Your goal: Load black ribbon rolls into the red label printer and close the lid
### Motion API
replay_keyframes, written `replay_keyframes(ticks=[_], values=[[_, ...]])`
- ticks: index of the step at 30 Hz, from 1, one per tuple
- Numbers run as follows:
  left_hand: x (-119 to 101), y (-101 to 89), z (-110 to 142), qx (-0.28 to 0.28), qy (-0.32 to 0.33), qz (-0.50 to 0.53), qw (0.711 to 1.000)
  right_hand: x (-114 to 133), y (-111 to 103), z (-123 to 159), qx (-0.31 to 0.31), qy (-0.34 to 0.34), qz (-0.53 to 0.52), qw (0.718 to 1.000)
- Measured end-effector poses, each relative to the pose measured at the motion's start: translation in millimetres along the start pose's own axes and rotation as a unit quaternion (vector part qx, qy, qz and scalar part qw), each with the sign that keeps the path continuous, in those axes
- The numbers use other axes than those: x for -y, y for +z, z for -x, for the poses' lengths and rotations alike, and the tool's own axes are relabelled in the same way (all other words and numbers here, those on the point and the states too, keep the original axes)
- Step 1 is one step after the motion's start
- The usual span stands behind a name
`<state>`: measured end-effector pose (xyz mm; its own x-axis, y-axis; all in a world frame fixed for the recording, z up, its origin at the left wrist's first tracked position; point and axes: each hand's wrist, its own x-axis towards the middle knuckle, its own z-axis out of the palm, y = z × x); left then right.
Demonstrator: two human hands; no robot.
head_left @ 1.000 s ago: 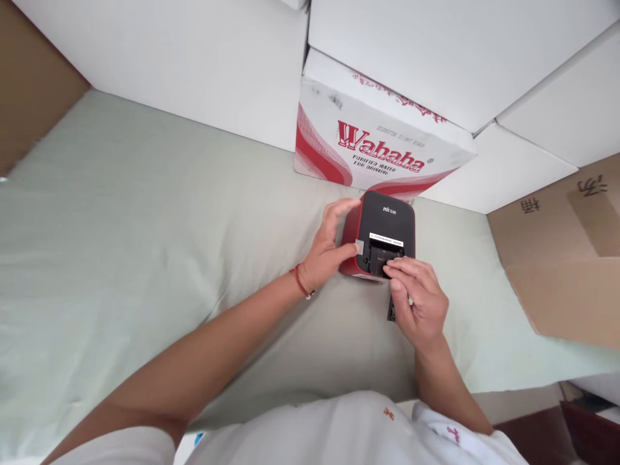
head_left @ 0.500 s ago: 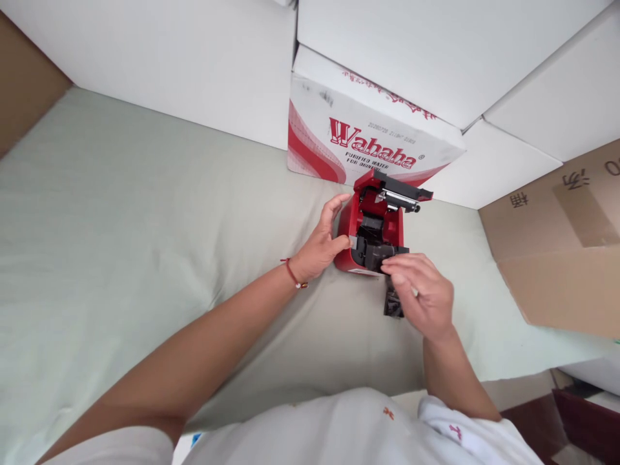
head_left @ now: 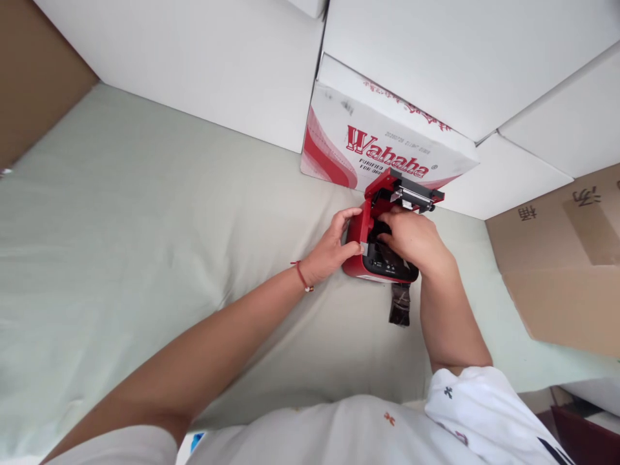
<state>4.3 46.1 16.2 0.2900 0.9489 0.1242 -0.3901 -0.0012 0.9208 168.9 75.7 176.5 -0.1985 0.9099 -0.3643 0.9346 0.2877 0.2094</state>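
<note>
A small red and black label printer [head_left: 361, 234] stands on the pale green cloth [head_left: 145, 245], its lid [head_left: 411, 190] swung up and back. My left hand [head_left: 332, 248] grips the printer's left side, thumb on a grey side button. My right hand [head_left: 411, 239] reaches down into the open compartment; its fingertips are hidden inside, so what they touch cannot be made out. A dark strip of ribbon or film [head_left: 400, 305] hangs out of the printer's front onto the cloth.
A red and white Wahaha water carton [head_left: 382, 145] stands right behind the printer. White boxes [head_left: 217, 58] line the back. Brown cardboard [head_left: 566, 258] lies at the right, and another brown surface [head_left: 33, 71] at the far left.
The printer's lid went from closed to raised. My right hand left the front slot and dark strip and moved up into the open compartment. My left hand stayed on the side.
</note>
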Motion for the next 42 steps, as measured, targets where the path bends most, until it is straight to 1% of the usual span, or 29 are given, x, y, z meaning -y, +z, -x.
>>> replay_keyframes(ticks=[2,4,6,8,10,13,15,16,17,18,20,21,22,23,24,26,27,29,31,33,38,42], values=[[-1,0.4,0,-0.001,0.0,0.0,1.0,2,1,-4,0.012,0.012,0.006,1.0],[-2,1.1,1,0.0,0.004,0.003,1.0,0,5,-3,0.002,0.016,-0.01,1.0],[-3,1.9,1,0.004,0.006,0.009,1.0,-6,10,4,-0.028,0.009,-0.051,0.998],[-4,2.5,1,0.002,0.003,0.012,1.0,-14,15,18,-0.073,-0.002,-0.127,0.989],[-5,2.6,2,-0.004,-0.002,0.013,1.0,-23,19,39,-0.118,-0.011,-0.232,0.966],[-6,1.8,2,0.002,-0.012,0.016,1.0,-43,23,78,-0.172,-0.012,-0.382,0.908],[-5,1.0,2,0.005,-0.018,0.018,1.0,-62,30,101,-0.199,0.011,-0.437,0.877],[-5,0.6,1,0.005,-0.02,0.02,1.0,-73,35,111,-0.202,0.032,-0.443,0.873],[-4,0.3,1,0.004,-0.021,0.021,1.0,-85,42,120,-0.192,0.055,-0.435,0.878],[-3,0.0,1,0.003,-0.021,0.023,1.0,-95,50,127,-0.168,0.078,-0.414,0.891],[-1,-0.3,0,0.004,-0.02,0.025,0.999,-113,67,135,-0.091,0.113,-0.358,0.922],[-1,-0.5,0,0.004,-0.019,0.025,0.999,-119,76,137,-0.055,0.125,-0.333,0.933],[-1,-0.6,0,0.004,-0.017,0.026,0.999,-123,85,137,-0.031,0.133,-0.315,0.939],[0,-0.7,0,0.005,-0.016,0.028,0.999,-125,93,135,-0.027,0.14,-0.304,0.942],[0,-0.8,-1,0.007,-0.015,0.029,0.999,-124,100,131,-0.039,0.145,-0.3,0.942],[0,-1.3,-1,0.01,-0.015,0.028,0.999,-120,112,120,-0.094,0.146,-0.308,0.936],[-1,-1.5,-1,0.01,-0.016,0.026,0.999,-117,117,112,-0.12,0.137,-0.315,0.932],[-2,-1.8,0,0.01,-0.019,0.021,1.0,-109,124,96,-0.147,0.109,-0.326,0.928],[-3,-1.7,0,0.009,-0.021,0.019,1.0,-102,129,83,-0.149,0.079,-0.327,0.93],[-4,-1.3,1,0.009,-0.02,0.017,1.0,-97,131,75,-0.143,0.06,-0.325,0.933],[-4,-0.5,1,0.007,-0.017,0.019,1.0,-90,133,75,-0.125,0.029,-0.314,0.941],[-2,-0.9,1,0.006,-0.015,0.022,1.0,-83,131,72,-0.123,0.028,-0.302,0.945]])
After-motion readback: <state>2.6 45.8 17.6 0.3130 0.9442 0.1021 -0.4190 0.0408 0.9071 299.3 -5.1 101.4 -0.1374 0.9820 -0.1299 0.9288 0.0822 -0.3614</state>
